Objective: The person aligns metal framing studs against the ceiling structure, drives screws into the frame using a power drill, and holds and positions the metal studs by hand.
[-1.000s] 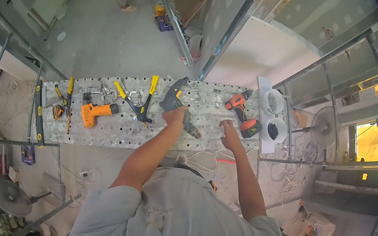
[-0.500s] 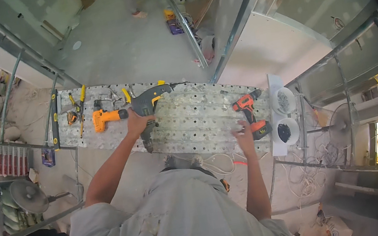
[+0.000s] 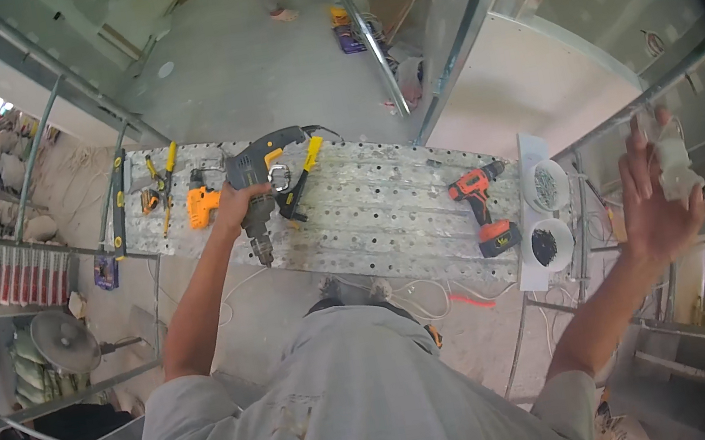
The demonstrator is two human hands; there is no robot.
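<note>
A dark corded drill with a metal chuck lies on the perforated metal platform, its chuck pointing toward me. My left hand is closed around its body. Beside it on the right is a black tool with a yellow handle. An orange power tool sits just left of that hand. Far to the right, my right hand is raised beyond the platform's end, fingers spread. A pale blurred patch over its palm cannot be made out. The red-and-black cordless drill lies untouched near the platform's right end.
Two white bowls, one of pale screws and one of dark screws, rest on a white board at the right. A level and hand tools occupy the left end. Metal rails flank both sides; cables trail below.
My right hand has swung from beside the red cordless drill out to the far right and up. The corded drill has turned in my left hand, its chuck now toward me. The view has shifted slightly.
</note>
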